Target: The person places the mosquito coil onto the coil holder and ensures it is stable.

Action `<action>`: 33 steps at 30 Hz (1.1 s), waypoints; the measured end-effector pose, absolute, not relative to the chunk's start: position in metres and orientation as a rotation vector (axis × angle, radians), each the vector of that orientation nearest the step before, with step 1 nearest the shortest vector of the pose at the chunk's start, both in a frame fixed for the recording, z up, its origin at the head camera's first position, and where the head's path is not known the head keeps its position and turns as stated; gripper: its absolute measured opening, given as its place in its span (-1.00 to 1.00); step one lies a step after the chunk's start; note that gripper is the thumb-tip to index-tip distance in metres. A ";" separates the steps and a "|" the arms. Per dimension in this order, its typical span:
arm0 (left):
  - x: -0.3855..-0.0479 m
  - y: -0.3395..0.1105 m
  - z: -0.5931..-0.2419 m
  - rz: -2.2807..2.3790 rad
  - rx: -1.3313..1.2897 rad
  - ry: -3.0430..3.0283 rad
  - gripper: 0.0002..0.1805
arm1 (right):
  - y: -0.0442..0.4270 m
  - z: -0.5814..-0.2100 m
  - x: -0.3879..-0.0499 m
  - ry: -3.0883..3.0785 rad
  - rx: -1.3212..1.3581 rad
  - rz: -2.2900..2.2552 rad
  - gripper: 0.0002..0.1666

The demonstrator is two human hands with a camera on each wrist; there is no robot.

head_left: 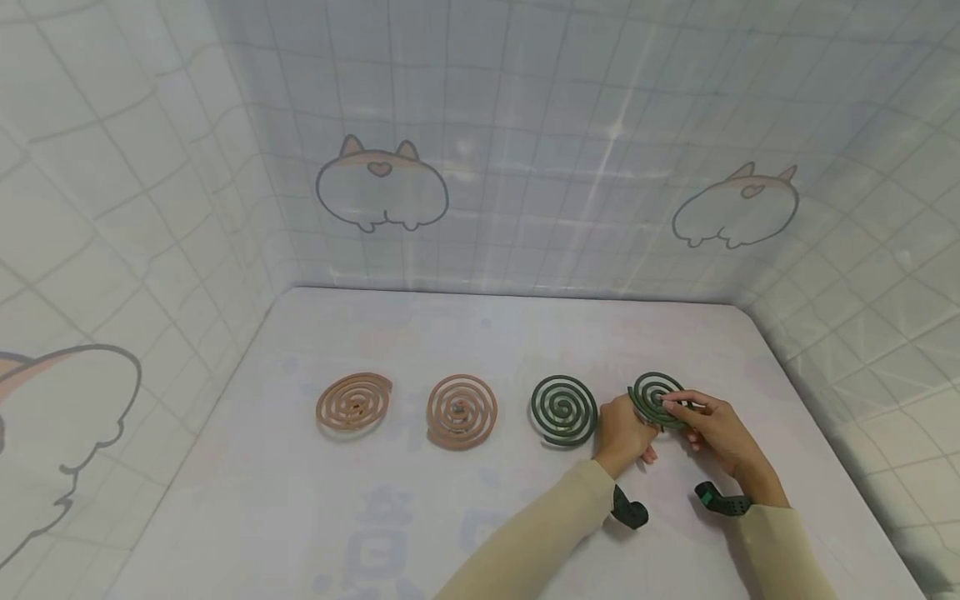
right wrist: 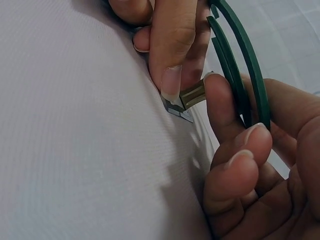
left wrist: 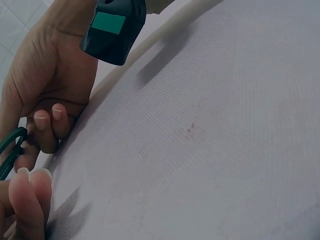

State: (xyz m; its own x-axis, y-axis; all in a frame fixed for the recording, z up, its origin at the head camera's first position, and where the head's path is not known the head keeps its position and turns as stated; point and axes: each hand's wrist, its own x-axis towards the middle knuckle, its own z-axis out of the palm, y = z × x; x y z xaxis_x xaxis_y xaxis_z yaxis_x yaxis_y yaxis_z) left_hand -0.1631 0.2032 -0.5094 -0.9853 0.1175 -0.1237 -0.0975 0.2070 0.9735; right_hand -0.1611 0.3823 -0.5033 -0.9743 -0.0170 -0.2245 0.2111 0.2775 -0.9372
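Observation:
Toward the right of the head view, my right hand (head_left: 716,429) pinches a green mosquito coil (head_left: 647,387) at its edge, thumb on top. In the right wrist view the coil (right wrist: 252,65) tilts on edge above the table, between thumb and fingers. My left hand (head_left: 624,427) is beneath the coil's left side. Its thumb and fingers pinch a small metal coil stand (right wrist: 192,96) down at the table surface. The stand's tip is close to the right fingertips; whether it touches the coil I cannot tell. In the left wrist view the stand is hidden.
Left of my hands lie another green coil (head_left: 564,410) and two brown coils (head_left: 461,412) (head_left: 354,403), in a row, seemingly raised a little. A white table cover (head_left: 420,333) spreads beneath. Tile-patterned walls (head_left: 525,167) enclose the back and sides. Both wrists carry dark devices (head_left: 722,500).

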 end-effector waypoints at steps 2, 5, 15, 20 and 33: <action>-0.163 0.203 -0.509 1.882 0.021 2.302 -0.72 | 0.382 -0.503 -0.161 2.356 0.183 -1.770 -0.65; -0.162 0.203 -0.510 1.884 0.022 2.300 -0.72 | 0.382 -0.503 -0.161 2.355 0.189 -1.768 -0.66; -0.162 0.203 -0.510 1.912 0.040 2.267 -0.73 | 0.380 -0.501 -0.160 2.378 0.173 -1.744 -0.59; -0.163 0.202 -0.511 1.914 0.049 2.271 -0.74 | 0.380 -0.500 -0.160 2.402 0.170 -1.721 -0.54; -0.162 0.201 -0.509 1.920 0.070 2.267 -0.78 | 0.378 -0.502 -0.162 2.426 0.173 -1.719 -0.53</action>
